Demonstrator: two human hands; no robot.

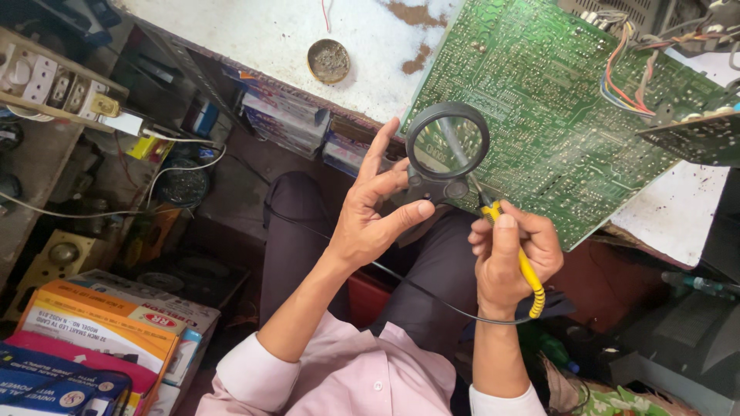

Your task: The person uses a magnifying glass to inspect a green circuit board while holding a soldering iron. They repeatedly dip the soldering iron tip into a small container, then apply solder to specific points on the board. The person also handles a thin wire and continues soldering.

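My left hand [371, 208] holds a black magnifying glass [446, 146] by its short handle, the lens hovering over the near edge of a large green circuit board [555, 115]. My right hand [509, 258] grips a soldering iron with a yellow handle [528, 273]; its thin tip [462, 166] reaches under the lens onto the board. A black cord runs from the iron across my lap. The board lies tilted on a white worktable [277, 31], solder side up.
A small round tin [328, 61] sits on the worktable. Coloured wires [628, 77] leave the board's far right corner. A power strip [54, 85] hangs on the left shelf. Stacked cardboard boxes [100, 331] lie at lower left. Dark equipment stands at right.
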